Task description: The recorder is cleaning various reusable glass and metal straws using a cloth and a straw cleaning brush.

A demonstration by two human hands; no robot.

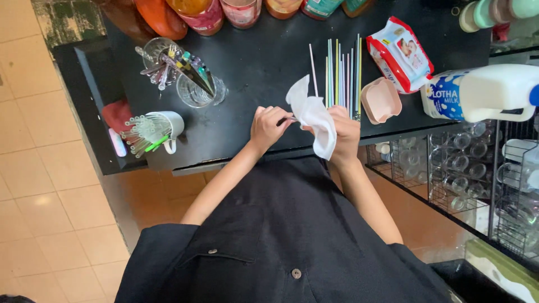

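At the near edge of the black surface [264,62] the left hand [268,127] and right hand [343,133] meet over a white wipe [315,119]. The right hand's fingers are clenched on the wipe, bunching it so that 1 corner stands up and the rest hangs toward the person's dark shirt; the grip looks like one for rubbing something through the cloth. The left hand's fingers are pinched on the end of a thin straw [288,119] that runs into the wipe, held level so it can slide through the folds, though most of it is hidden by cloth and fingers. Just beyond the hands a row of pale straws [341,73] lies side by side on the surface, parallel and spread out, probably so each can be taken singly or left to dry. Right of them sit a small pink dish [381,100] and a red-and-white pack of wipes [400,53], near the right hand. To the left, a white mug [168,126] lies on its side with clear straws spilling out, and 2 glasses [185,76] hold long spoons and stirrers. A white milk jug [483,92] lies at the right edge above a wire rack [449,168] of glasses.
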